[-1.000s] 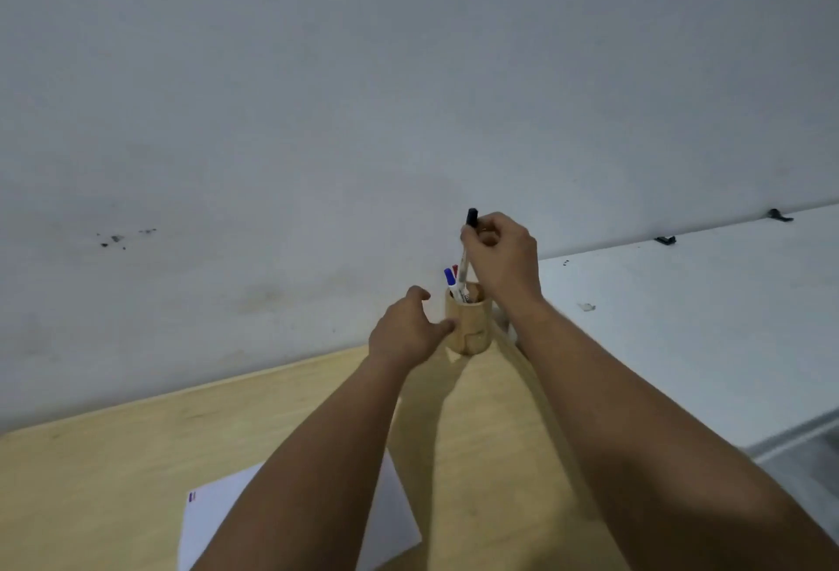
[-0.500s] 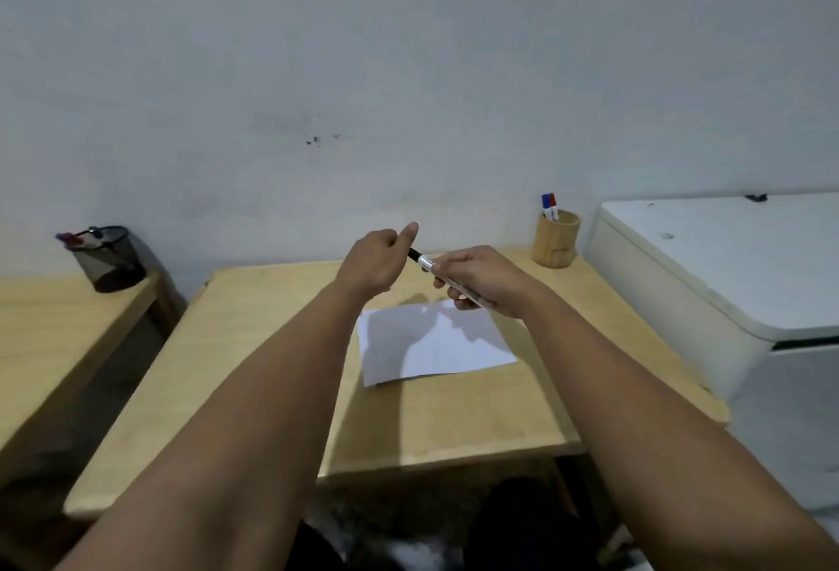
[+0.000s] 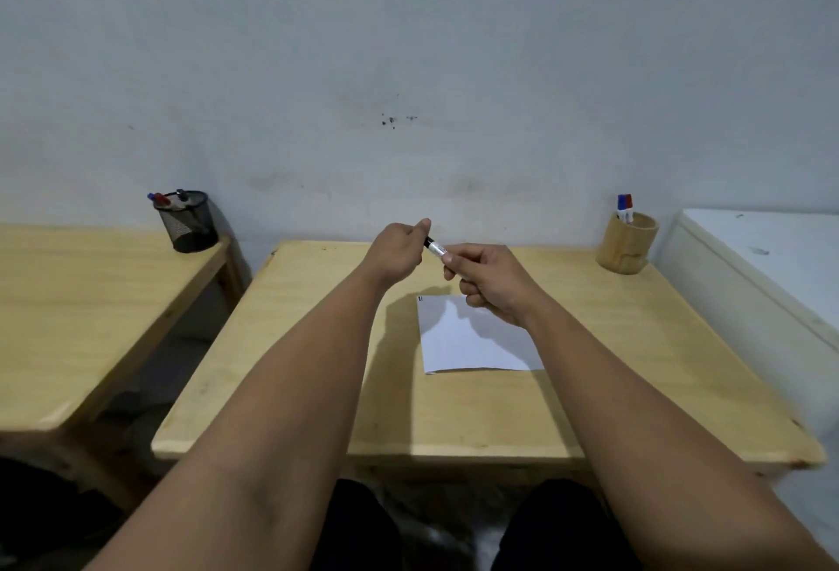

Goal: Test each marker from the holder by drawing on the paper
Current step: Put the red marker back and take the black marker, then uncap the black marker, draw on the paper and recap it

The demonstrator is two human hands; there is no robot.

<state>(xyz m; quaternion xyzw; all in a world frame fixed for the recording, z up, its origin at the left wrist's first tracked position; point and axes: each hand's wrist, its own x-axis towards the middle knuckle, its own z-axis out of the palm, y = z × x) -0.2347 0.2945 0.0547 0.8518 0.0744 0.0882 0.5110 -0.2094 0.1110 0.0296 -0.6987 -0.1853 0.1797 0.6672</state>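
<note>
My right hand grips the white barrel of a black-capped marker above the wooden table. My left hand is closed on the marker's black cap end. Both hands hover over the far edge of a white sheet of paper lying flat at the table's middle. A round wooden holder stands at the far right corner with a blue and a red marker sticking up from it.
A second wooden table stands to the left, with a black mesh cup of pens at its far corner. A white cabinet adjoins the right side. The wall runs behind. My dark-clothed knees show under the table's near edge.
I lifted the black marker out of the wooden holder and brought it back over the paper. The view pulled back from the holder. My left hand moved onto the cap.
</note>
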